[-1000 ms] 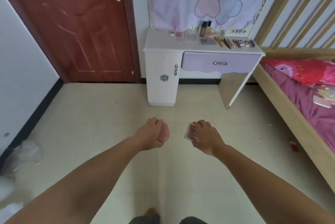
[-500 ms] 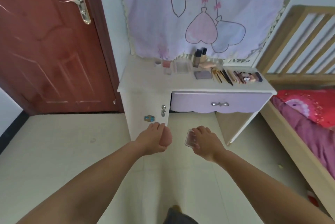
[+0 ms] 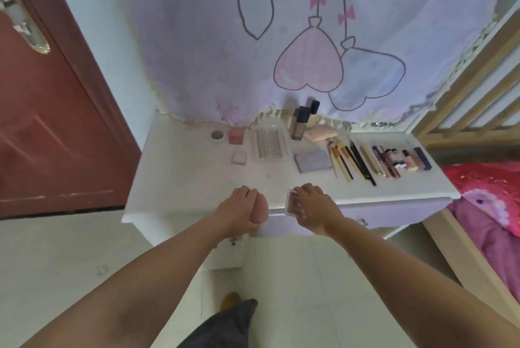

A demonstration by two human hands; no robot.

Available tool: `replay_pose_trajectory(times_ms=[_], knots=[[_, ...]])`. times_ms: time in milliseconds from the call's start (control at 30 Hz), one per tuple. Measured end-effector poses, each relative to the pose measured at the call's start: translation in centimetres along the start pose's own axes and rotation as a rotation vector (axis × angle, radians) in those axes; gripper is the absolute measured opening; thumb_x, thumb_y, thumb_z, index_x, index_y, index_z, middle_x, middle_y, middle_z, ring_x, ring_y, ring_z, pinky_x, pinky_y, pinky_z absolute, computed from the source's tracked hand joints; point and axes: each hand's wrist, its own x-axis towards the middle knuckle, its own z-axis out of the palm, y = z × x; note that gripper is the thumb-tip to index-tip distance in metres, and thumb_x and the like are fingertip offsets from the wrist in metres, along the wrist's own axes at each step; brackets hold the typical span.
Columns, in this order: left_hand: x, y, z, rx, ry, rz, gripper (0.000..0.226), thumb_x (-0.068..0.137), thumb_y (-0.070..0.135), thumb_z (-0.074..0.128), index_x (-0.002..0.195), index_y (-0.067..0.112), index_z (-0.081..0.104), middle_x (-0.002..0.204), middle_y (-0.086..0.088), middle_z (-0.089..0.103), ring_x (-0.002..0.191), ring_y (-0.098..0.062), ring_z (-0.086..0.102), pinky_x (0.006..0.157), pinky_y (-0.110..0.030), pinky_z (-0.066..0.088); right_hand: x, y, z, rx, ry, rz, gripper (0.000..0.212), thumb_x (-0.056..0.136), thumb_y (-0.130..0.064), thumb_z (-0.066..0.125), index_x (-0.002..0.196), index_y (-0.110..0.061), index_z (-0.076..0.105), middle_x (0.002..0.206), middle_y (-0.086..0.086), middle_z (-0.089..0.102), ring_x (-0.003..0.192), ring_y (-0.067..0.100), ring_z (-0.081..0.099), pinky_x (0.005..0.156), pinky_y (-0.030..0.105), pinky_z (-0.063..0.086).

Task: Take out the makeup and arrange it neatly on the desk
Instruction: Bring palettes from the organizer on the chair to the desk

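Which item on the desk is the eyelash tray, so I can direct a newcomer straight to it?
Start at the white desk under the bunny curtain. Near the back edge, left of the upright dark foundation bottle, lies the eyelash tray. It is the only clear flat rectangle filled with rows of tiny dark dots; the small pink pot sits to its left.

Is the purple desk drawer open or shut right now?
Shut, as far as shows: the purple drawer front sits flush under the desk top edge, though the hands cover part of it.
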Motion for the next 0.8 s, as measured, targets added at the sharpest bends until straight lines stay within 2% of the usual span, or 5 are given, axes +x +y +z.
replay_pose_trajectory(times_ms=[200,300,633,700,800], knots=[[8.3,-2.4,-1.7,0.028,-0.092,0.042,0.072,0.079,0.037,0.063,0.138,0.012,0.028,0.133,-0.008,0.036,0.122,-0.025,0.036,0.093,-0.038,0.042,8.0,1.8,-1.4,0.007,-0.057,0.017,0.061,0.084,-0.022,0.059,0.139,-0.014,0.032,0.139,0.009,0.036,0.125,0.028,0.038,0.096,0.039,0.044],[10.8,-3.1,-1.4,0.058,-0.113,0.048,0.072,0.080,0.039,0.063,0.138,0.012,0.029,0.134,-0.009,0.036,0.121,-0.026,0.038,0.092,-0.038,0.042,11.0,2.3,-1.1,-0.018,-0.103,-0.032,0.059,0.085,-0.022,0.058,0.138,-0.013,0.033,0.139,0.009,0.037,0.125,0.028,0.039,0.097,0.039,0.043],[13.4,-4.0,0.6,0.158,-0.142,0.057,0.082,0.076,0.042,0.064,0.140,0.009,0.024,0.136,-0.011,0.032,0.122,-0.028,0.035,0.096,-0.034,0.037,15.0,3.7,0.9,-0.063,-0.213,-0.180,0.055,0.088,-0.026,0.055,0.136,-0.012,0.033,0.137,0.009,0.036,0.124,0.029,0.039,0.097,0.037,0.038],[13.4,-4.1,0.6,0.160,-0.169,0.048,0.086,0.076,0.043,0.064,0.142,0.009,0.021,0.138,-0.011,0.029,0.124,-0.028,0.033,0.098,-0.034,0.035,15.3,3.8,1.0,-0.099,-0.227,-0.196,0.057,0.088,-0.028,0.055,0.137,-0.012,0.032,0.138,0.010,0.036,0.124,0.029,0.039,0.098,0.036,0.037],[13.5,-4.2,0.0,0.136,-0.202,0.030,0.095,0.076,0.049,0.062,0.147,0.010,0.013,0.144,-0.010,0.025,0.130,-0.028,0.028,0.105,-0.036,0.030,15.4,3.8,0.6,-0.088,-0.262,-0.190,0.073,0.086,-0.036,0.060,0.144,-0.013,0.023,0.142,0.009,0.034,0.128,0.028,0.037,0.103,0.038,0.035]])
